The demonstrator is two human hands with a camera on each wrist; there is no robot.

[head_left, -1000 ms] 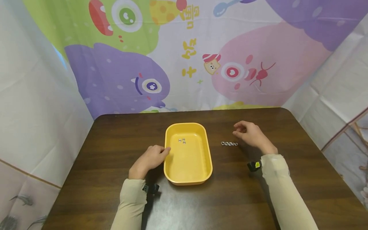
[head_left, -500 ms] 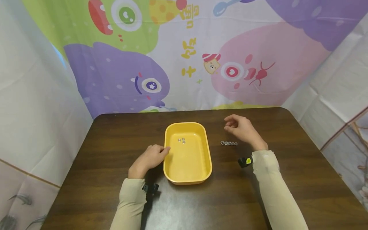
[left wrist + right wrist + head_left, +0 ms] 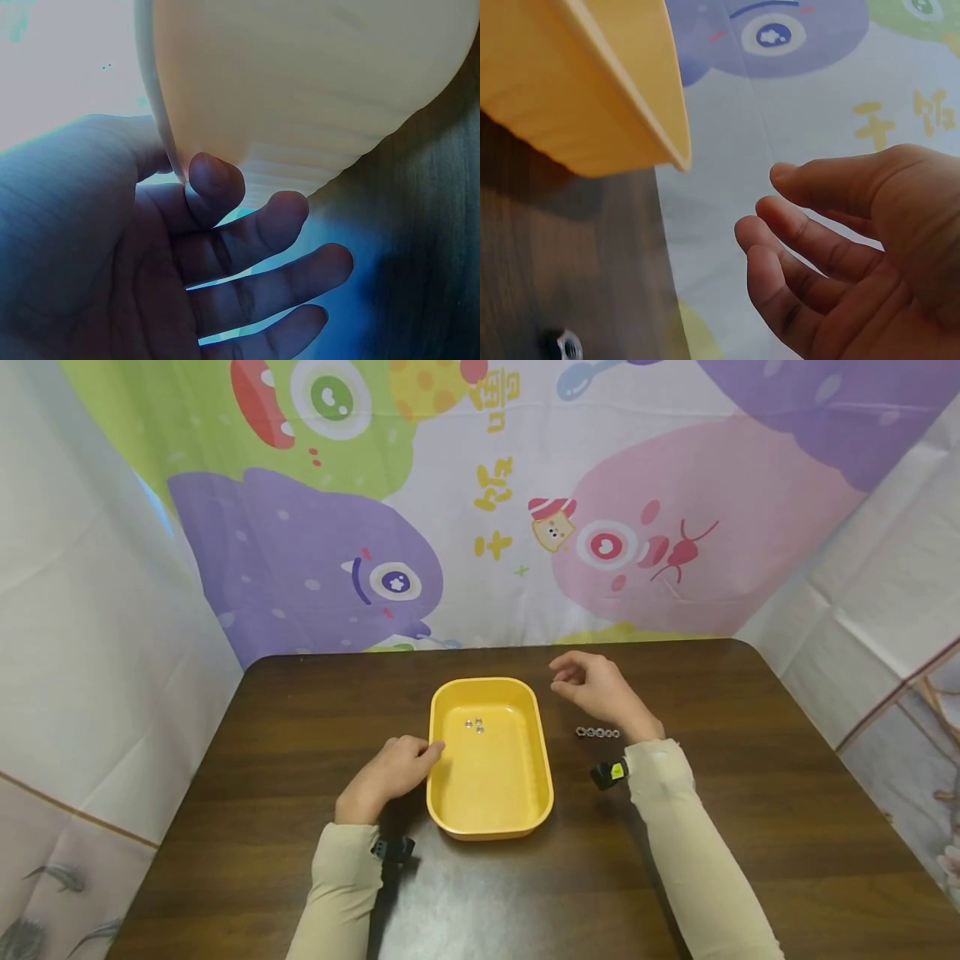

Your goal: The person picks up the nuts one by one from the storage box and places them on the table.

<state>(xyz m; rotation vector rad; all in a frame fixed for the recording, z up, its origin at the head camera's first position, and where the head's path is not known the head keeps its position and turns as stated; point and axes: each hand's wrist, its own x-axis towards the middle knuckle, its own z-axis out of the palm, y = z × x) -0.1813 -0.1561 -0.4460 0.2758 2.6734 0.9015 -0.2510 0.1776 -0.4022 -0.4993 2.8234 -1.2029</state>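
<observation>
A yellow plastic tray [image 3: 491, 785] stands mid-table, with three small metal nuts [image 3: 479, 729] lying toward the far left of its floor. My left hand [image 3: 393, 772] pinches the tray's left rim, thumb over the inside and index finger against the outer wall [image 3: 300, 82]; the other fingers spread free below. Off the tray's far right corner hovers my right hand [image 3: 600, 687], fingers loosely bent. In the right wrist view a gap shows between thumb and fingertips [image 3: 769, 214], with nothing in it. Several metal nuts [image 3: 597, 732] form a row on the table, near my right wrist.
The dark wooden table [image 3: 300, 710] ends at a cartoon-printed curtain [image 3: 480, 593] behind. Pale cloth hangs along the left side [image 3: 90, 610] and the right side [image 3: 900, 593]. A black wrist camera [image 3: 609, 773] sits under the right wrist, another [image 3: 393, 850] by the left.
My right hand has moved left and slightly away from me, from beside the nut row to near the tray's far right corner. The left hand and tray stay put.
</observation>
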